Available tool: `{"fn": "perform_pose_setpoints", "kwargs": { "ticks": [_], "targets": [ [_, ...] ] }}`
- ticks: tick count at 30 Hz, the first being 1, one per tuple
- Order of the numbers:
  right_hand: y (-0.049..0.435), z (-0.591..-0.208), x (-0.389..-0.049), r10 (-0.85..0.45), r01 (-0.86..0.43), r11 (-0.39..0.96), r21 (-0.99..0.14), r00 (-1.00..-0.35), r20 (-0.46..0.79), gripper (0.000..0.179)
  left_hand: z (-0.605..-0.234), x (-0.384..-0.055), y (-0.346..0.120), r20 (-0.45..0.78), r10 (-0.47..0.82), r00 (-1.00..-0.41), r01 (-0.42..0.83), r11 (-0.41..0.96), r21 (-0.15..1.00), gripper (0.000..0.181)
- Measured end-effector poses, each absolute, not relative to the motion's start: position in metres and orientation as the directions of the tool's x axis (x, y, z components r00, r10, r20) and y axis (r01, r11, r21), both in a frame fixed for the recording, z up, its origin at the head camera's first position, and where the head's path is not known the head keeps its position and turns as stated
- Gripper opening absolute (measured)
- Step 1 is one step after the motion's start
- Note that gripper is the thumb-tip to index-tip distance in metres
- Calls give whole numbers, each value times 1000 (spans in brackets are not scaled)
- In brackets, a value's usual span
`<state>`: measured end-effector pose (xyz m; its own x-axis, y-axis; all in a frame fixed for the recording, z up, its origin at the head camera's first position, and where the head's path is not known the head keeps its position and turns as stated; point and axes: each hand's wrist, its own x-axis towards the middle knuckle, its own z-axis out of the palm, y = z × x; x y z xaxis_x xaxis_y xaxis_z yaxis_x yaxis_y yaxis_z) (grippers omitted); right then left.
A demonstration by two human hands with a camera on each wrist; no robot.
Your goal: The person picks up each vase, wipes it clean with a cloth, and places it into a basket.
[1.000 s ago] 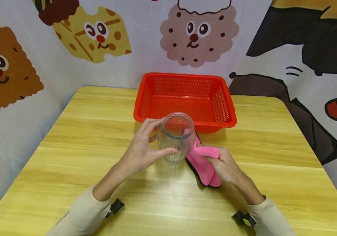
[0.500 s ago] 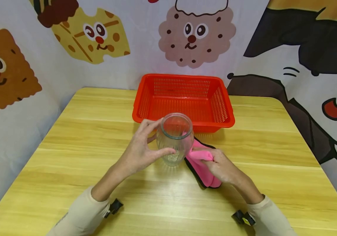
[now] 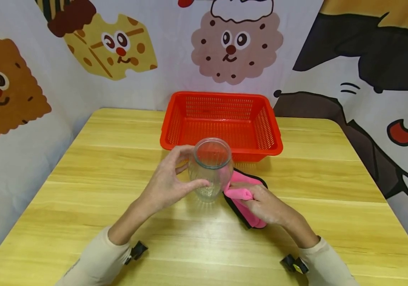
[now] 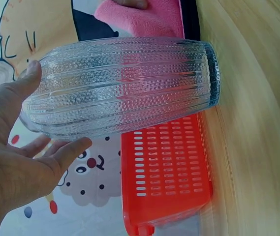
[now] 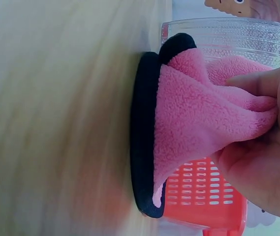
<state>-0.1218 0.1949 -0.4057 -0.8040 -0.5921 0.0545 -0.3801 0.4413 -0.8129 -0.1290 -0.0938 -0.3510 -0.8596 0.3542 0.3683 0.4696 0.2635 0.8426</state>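
A clear ribbed glass vase (image 3: 209, 188) stands upright on the table, its open rim facing up. My left hand (image 3: 164, 178) holds the vase from its left side, thumb in front and fingers behind, near the upper part in the left wrist view. In my right hand (image 3: 266, 202) is a pink cloth (image 5: 194, 118) with a black border, bunched between thumb and fingers. That cloth lies against the vase's right side, and its lower part hangs to the tabletop. Part of the cloth behind the vase shows only through the glass.
Just behind the vase stands a red plastic basket (image 3: 222, 153) with slotted walls. The wooden table (image 3: 97, 167) reaches a printed cloth backdrop (image 3: 175, 51) at the back and sides. Both sleeves carry small black devices at the wrists.
My right hand has moved slightly left and toward me along the vase's right side, taking the bunched cloth with it. My left hand and the vase stay nearly in place.
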Motion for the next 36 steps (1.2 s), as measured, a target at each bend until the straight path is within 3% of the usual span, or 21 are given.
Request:
{"fn": "perform_pose_setpoints", "kwargs": {
  "ticks": [6,12,19,25,36],
  "targets": [
    [192,-406,-124,-620,-405,457,-792,-783,43,47,-351,-131,-102,356,367,-859,456,234,859,76],
    [196,-402,-124,-575,-370,475,-798,-818,37,42,-353,-131,-101,377,363,-852,473,226,852,77],
    [209,-372,-115,-255,-322,436,-841,-940,228,25,-357,-122,-94,483,253,-838,544,334,770,91],
    [201,-347,-112,-14,-400,358,-844,-906,423,20,-358,-118,-81,485,186,-855,514,431,742,87],
    [178,-347,-122,-208,-535,204,-820,-842,497,44,-356,-122,-87,475,222,-852,524,332,785,75]
  ]
}}
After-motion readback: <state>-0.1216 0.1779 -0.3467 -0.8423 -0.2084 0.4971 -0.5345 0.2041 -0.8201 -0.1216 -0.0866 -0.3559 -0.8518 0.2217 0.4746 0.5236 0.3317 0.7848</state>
